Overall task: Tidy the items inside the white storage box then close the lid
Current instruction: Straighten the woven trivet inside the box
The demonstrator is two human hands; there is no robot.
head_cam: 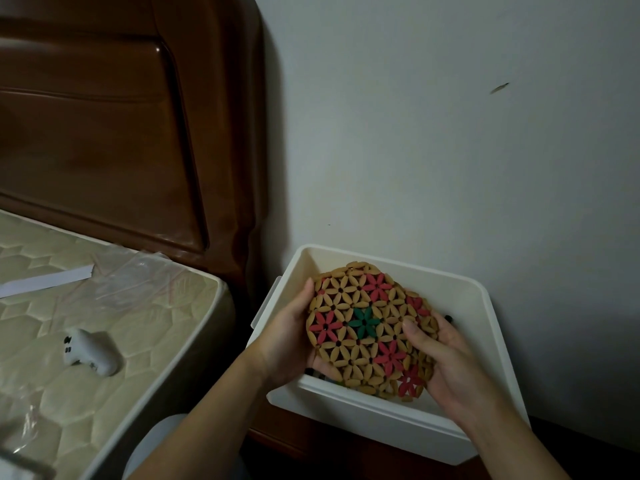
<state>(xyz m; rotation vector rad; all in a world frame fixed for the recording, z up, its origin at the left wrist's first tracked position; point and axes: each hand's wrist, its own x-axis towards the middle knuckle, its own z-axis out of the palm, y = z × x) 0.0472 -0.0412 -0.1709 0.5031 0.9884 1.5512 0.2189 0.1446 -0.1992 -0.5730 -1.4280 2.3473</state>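
Both hands are holding round beaded mats (360, 323) over the open white box (381, 415) — the left hand (294, 341) is gripping the left edge, the right hand (446, 362) is cupping the right side, where a second mat is showing underneath. Beside the box, a bed (104, 306) is carrying a small white device (90, 351).

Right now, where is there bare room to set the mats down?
Bare: box floor at the far right, and mattress between white controller and plastic bag. Crowded: box's near half, under round beaded mats held by left hand and right hand.
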